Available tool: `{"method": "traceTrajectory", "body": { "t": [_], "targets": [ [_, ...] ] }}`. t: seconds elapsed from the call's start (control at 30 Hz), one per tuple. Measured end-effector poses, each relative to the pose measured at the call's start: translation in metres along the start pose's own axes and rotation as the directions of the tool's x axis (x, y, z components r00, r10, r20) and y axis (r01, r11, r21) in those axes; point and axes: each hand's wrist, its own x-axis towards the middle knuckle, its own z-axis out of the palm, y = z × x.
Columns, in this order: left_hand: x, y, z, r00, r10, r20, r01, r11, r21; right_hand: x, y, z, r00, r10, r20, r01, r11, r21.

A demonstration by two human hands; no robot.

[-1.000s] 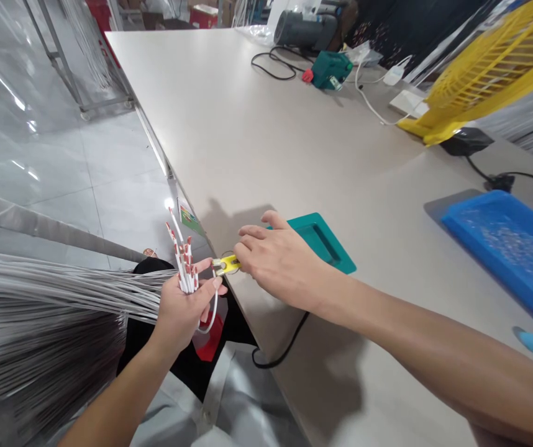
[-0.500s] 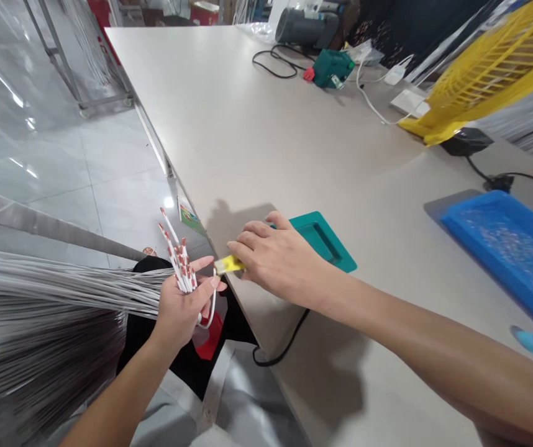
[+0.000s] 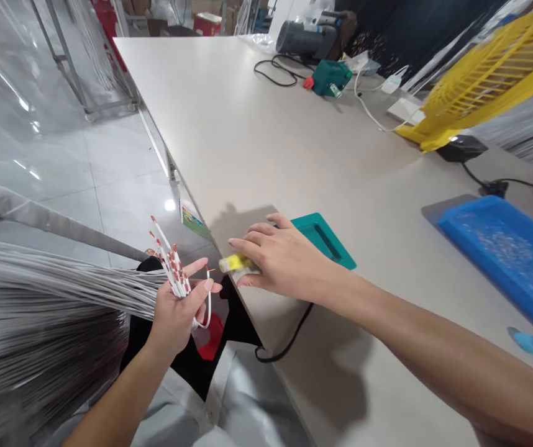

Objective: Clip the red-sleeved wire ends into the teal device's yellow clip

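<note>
My left hand [image 3: 177, 310] is closed around a bundle of white wires [image 3: 176, 273] whose stripped ends are reddish copper. Between its thumb and fingers, one single wire [image 3: 209, 304] bends upward, its bare strands splayed at the tip. Over the table's edge, my right hand [image 3: 280, 254] curls its fingers and thumb around a yellow-ended tool [image 3: 236, 263]. A small gap separates that yellow end from the single wire's tip. Under and behind the right hand lies a teal base [image 3: 325, 239], partly covered; whether the tool joins it is hidden.
Long white wires [image 3: 61, 279] run in from the left. On the table [image 3: 229, 136] are a blue tray [image 3: 509, 242], a yellow fan [image 3: 481, 81], a green box [image 3: 330, 77] and a grey motor [image 3: 306, 40]. A black cable [image 3: 285, 351] loops by the near edge.
The single wire's tip, which was at the yellow end, has drawn left away from it and now shows splayed strands. My right hand stays almost in place.
</note>
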Motion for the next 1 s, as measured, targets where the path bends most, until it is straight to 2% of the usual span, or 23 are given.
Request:
{"method": "traceTrajectory", "body": {
  "t": [0.17,0.33,0.4,0.6,0.7,0.83,0.9,1.0],
  "targets": [
    [-0.001,0.0,-0.002,1.0,0.01,-0.011,-0.01,1.0,-0.011,-0.003,-0.007,0.001,0.995,0.006,-0.103,-0.006,1.0,-0.008],
    [0.0,-0.001,0.003,0.999,0.026,-0.027,-0.024,0.998,0.05,-0.005,-0.014,-0.004,0.955,-0.051,-0.294,0.095,0.986,0.138],
    [-0.002,0.0,0.006,1.0,0.024,-0.02,-0.022,0.996,0.083,-0.003,-0.017,-0.005,0.943,-0.056,-0.329,0.122,0.975,0.183],
    [-0.009,0.006,0.012,0.999,0.039,0.022,-0.042,0.979,0.197,0.008,-0.022,0.0,0.96,-0.112,-0.258,0.177,0.954,0.241],
    [-0.009,0.007,0.011,0.999,0.029,0.037,-0.037,0.975,0.219,0.008,-0.02,-0.001,0.953,-0.152,-0.262,0.206,0.959,0.193],
    [-0.006,0.007,0.009,1.0,0.02,0.022,-0.024,0.977,0.214,0.0,-0.011,-0.004,0.961,-0.043,-0.274,0.069,0.994,0.086],
    [-0.004,0.005,0.009,1.0,0.005,0.001,-0.005,0.982,0.188,-0.004,-0.005,-0.003,0.977,0.005,-0.214,0.01,0.997,0.072],
    [-0.001,0.002,0.01,1.0,-0.007,-0.014,0.009,0.989,0.148,-0.006,0.0,-0.001,0.999,-0.004,-0.034,0.006,0.998,0.061]
  ]
}}
